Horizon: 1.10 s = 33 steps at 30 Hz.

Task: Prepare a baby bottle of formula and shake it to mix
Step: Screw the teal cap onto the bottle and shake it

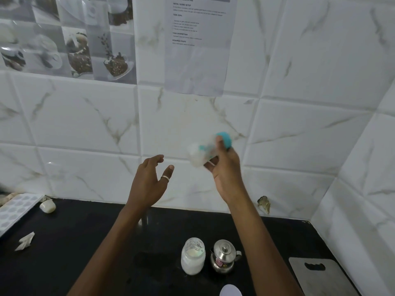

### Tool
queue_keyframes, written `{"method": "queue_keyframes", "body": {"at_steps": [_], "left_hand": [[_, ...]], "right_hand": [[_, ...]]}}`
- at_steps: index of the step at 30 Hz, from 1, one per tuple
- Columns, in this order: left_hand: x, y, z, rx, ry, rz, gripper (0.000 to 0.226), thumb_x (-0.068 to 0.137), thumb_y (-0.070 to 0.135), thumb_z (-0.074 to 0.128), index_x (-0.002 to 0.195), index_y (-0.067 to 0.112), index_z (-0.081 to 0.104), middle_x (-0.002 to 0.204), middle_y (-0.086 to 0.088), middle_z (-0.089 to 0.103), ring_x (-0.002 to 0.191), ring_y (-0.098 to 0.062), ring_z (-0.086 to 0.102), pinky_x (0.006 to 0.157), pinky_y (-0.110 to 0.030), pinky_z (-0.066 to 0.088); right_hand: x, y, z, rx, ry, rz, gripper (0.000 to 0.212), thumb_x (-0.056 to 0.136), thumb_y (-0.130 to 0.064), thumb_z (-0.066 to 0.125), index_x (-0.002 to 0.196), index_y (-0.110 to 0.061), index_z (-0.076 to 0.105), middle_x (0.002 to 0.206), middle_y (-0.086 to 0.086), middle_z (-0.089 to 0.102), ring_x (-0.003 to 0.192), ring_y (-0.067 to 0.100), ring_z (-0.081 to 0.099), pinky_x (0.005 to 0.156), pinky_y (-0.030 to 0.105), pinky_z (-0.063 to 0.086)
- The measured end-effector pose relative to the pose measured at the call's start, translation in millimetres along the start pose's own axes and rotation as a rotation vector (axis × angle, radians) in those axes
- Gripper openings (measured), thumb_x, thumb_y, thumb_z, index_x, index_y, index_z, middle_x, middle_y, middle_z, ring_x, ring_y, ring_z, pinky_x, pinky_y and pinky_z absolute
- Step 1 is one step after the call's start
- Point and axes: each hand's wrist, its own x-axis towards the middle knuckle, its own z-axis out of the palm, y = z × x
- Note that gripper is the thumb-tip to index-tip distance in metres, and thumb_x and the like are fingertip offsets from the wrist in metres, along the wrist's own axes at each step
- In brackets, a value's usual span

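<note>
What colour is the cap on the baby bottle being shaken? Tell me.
Teal, on the blurred baby bottle in the right hand, seen in the head view.

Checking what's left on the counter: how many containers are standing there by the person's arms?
2: a glass jar of white powder and, right beside it, a small lidded steel pot, both between the forearms. The baby bottle is up in the right hand.

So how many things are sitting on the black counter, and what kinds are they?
Jars of white powder: 1, the jar
Metal pots with lids: 1, the steel pot
Metal boards: 1, the cutting board
Crumpled paper scraps: 1, the scrap
Trays with round hollows: 1, the tray
Total: 5
The baby bottle is up in the right hand, so it isn't counted.
</note>
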Motion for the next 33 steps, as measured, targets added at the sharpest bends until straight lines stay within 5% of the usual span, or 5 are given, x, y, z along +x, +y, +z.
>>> {"method": "queue_keyframes", "body": {"at_steps": [7,12,17,21,33], "left_hand": [[5,-1,1,0.010,-0.022,0.023,0.051,0.095,0.031,0.063,0.141,0.013,0.049,0.136,-0.002,0.058,0.126,-0.021,0.054,0.101,-0.031,0.040],[4,-4,1,-0.002,-0.012,0.007,0.053,0.098,0.045,0.056,0.140,0.016,0.048,0.135,0.001,0.058,0.126,-0.017,0.053,0.102,-0.030,0.040],[9,-2,2,0.009,-0.020,0.021,0.051,0.096,0.038,0.061,0.140,0.014,0.049,0.135,-0.001,0.058,0.125,-0.020,0.054,0.102,-0.032,0.042],[8,-4,0,0.006,-0.009,0.024,0.053,0.098,0.046,0.056,0.141,0.017,0.048,0.136,0.003,0.057,0.126,-0.016,0.052,0.102,-0.031,0.041],[15,-10,4,0.027,-0.010,0.024,0.052,0.097,0.046,0.056,0.140,0.018,0.048,0.135,0.002,0.057,0.126,-0.017,0.052,0.100,-0.028,0.040]], "right_hand": [[-9,14,9,-0.339,-0.153,0.027,0.064,0.082,-0.056,0.065,0.135,-0.021,0.054,0.126,0.007,0.066,0.114,0.024,0.069,0.095,0.045,0.059],[5,11,1,0.224,0.094,-0.017,0.050,0.098,-0.042,0.061,0.137,-0.010,0.053,0.127,0.010,0.070,0.112,0.023,0.072,0.093,0.042,0.060],[0,29,11,-0.191,-0.050,0.066,0.052,0.094,-0.044,0.064,0.135,-0.014,0.054,0.126,0.008,0.068,0.109,0.023,0.072,0.092,0.042,0.061],[13,22,-1,0.296,0.134,0.024,0.046,0.099,-0.040,0.061,0.133,-0.010,0.057,0.127,0.012,0.071,0.110,0.023,0.073,0.089,0.040,0.061],[17,35,3,0.098,0.082,0.019,0.047,0.098,-0.040,0.060,0.136,-0.013,0.052,0.128,0.010,0.068,0.114,0.025,0.070,0.095,0.044,0.059]]}}
